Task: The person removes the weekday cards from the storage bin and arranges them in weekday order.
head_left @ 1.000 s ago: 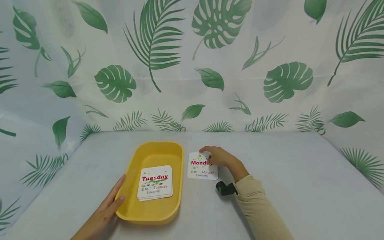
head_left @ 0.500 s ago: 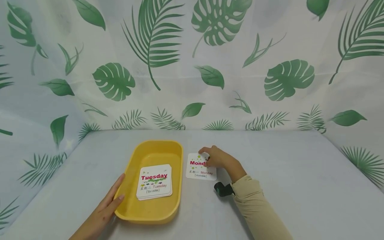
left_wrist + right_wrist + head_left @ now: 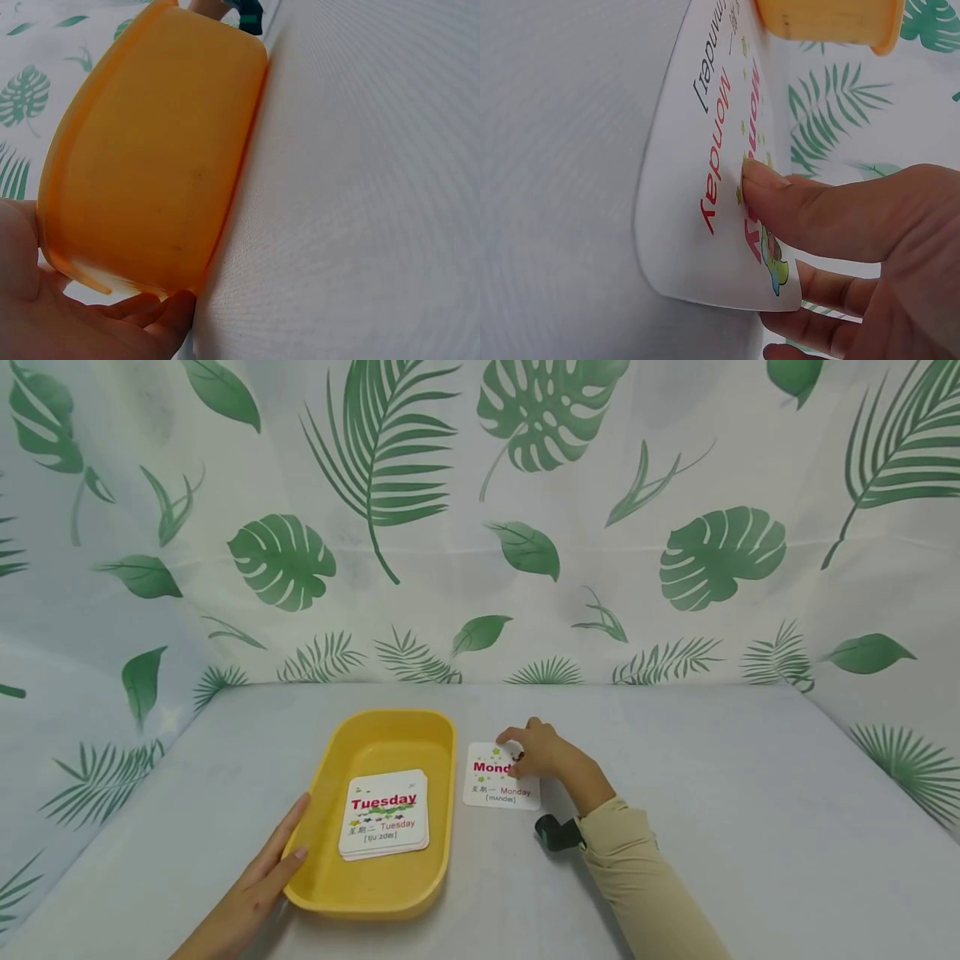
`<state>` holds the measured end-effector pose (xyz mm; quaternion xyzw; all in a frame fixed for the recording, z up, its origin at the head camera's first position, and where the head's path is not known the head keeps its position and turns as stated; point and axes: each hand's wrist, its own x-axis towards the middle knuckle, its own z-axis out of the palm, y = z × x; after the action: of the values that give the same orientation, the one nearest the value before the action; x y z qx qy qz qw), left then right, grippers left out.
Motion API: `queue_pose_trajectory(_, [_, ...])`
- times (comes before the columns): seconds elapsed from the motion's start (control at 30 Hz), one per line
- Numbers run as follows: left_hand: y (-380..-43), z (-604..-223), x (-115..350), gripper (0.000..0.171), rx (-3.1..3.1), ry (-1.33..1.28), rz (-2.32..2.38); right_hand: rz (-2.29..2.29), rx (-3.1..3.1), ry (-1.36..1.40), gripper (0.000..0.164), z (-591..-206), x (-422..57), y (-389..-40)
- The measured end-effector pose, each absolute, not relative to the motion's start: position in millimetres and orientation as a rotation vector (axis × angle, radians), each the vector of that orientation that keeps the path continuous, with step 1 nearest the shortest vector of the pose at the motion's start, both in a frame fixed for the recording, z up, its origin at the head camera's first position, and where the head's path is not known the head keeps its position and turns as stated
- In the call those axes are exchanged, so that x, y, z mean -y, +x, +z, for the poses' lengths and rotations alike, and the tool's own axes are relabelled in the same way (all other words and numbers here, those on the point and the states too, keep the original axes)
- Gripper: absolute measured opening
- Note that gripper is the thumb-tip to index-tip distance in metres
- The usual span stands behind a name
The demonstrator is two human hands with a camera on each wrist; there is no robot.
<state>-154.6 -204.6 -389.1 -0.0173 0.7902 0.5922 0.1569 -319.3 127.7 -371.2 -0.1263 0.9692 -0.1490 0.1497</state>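
A white "Monday" card (image 3: 491, 783) lies on the grey table just right of a yellow tray (image 3: 393, 718). My right hand (image 3: 519, 753) pinches the card's far right corner. In the right wrist view its thumb (image 3: 795, 202) presses on the printed face of the card (image 3: 705, 150), its fingers sit under the edge, and that corner is lifted off the table. A stack of cards with "Tuesday" on top (image 3: 384, 823) lies in the tray. My left hand (image 3: 288, 852) rests with straight fingers against the tray's left wall (image 3: 150, 150).
A leaf-patterned curtain (image 3: 480, 527) closes off the back and both sides of the table (image 3: 712, 793). A dark wrist camera (image 3: 557, 832) sits on my right sleeve. Bare table stretches to the right of the card and behind the tray.
My right hand's fingers have curled slightly tighter on the Monday card's corner. The left hand and tray have stayed put.
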Motion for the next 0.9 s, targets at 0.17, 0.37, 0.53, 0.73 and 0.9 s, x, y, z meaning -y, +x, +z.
queue_pose_trajectory(0.17, [-155.1,-388.9,204.7,0.065,-2.252,-0.051,1.684,-0.381,-2.796,-0.380,0.050,-372.1,-127.7,-319.8])
queue_pose_trajectory(0.37, [-155.9,-387.8,204.1,0.066,-2.248,-0.072,1.669,-0.356,-2.801,-0.376,0.050,-372.4,-127.1,-320.2])
queue_pose_trajectory(0.53, [-155.3,-387.8,204.9,0.064,-2.269,-0.064,1.657,-0.342,-2.816,-0.343,0.047,-371.0,-128.2,-318.6])
queue_pose_trajectory(0.73, [-155.2,-388.0,206.0,0.064,-2.269,-0.054,1.662,-0.328,-2.813,-0.337,0.047,-369.1,-128.6,-318.6])
queue_pose_trajectory(0.9, [-156.1,-387.2,205.5,0.064,-2.264,-0.056,1.668,-0.315,-2.821,-0.339,0.049,-369.4,-128.5,-320.5])
